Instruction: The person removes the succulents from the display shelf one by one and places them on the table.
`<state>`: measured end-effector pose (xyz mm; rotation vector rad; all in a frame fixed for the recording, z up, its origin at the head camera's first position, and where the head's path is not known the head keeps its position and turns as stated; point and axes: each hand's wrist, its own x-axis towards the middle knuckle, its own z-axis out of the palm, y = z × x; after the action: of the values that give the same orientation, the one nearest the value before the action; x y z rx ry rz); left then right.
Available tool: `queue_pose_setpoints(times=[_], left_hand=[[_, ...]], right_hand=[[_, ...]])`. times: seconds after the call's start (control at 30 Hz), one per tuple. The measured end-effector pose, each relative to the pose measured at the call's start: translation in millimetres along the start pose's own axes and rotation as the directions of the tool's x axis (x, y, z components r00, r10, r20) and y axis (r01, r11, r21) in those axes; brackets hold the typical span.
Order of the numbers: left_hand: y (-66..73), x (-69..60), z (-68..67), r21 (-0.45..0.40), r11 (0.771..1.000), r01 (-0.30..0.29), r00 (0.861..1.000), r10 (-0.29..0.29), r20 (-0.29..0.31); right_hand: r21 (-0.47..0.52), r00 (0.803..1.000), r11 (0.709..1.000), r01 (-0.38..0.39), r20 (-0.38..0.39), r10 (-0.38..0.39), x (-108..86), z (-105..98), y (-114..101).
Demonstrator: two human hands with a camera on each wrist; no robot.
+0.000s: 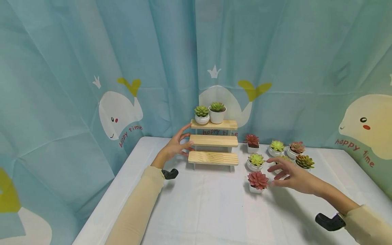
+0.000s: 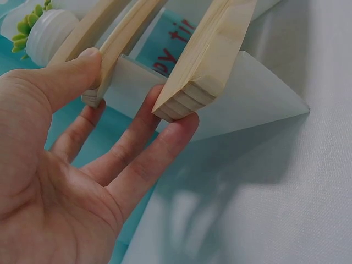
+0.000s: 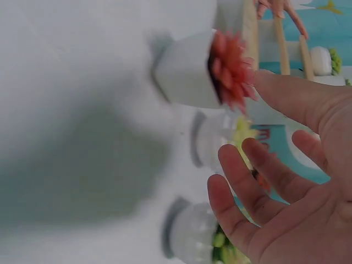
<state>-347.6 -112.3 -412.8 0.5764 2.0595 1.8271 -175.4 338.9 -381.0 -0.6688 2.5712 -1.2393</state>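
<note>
My left hand (image 1: pixel 176 145) holds the left end of a three-step wooden display stand (image 1: pixel 213 140). In the left wrist view, its thumb lies on the middle board while fingers touch board ends, one at the nearest board (image 2: pixel 206 82). Two green potted succulents, a smaller one (image 1: pixel 202 115) and a larger one (image 1: pixel 217 112), stand on the top step. My right hand (image 1: pixel 294 175) hovers with parted fingers beside a red succulent (image 1: pixel 258 181) in a white pot, holding nothing. In the right wrist view the thumb tip is close to the red leaves (image 3: pixel 234 71); contact is unclear.
Right of the stand are a light-green succulent (image 1: pixel 255 161), another red one (image 1: pixel 252 142) and several more potted succulents, one partly behind my right hand. A white cloth (image 1: pixel 214 211) covers the table. Blue whale-print curtains (image 1: pixel 171 51) hang behind it.
</note>
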Motion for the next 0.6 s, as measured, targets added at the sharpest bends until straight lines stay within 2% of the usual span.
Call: queue_pose_setpoints(times=[0.37,0.6], left_hand=[[0.9,1.0,-0.2,-0.005,1.0,0.008,1.0,-0.008,0.002],[-2.1,2.5,-1.5,-0.01,1.0,0.003,1.0,-0.003,0.009]], right_hand=[[-0.096,0.995,0.995,0.027,-0.093,-0.036,4.7,-17,-18],[-0.129,0.987,0.989,0.075,-0.134,-0.093,19.6,-24,-26]])
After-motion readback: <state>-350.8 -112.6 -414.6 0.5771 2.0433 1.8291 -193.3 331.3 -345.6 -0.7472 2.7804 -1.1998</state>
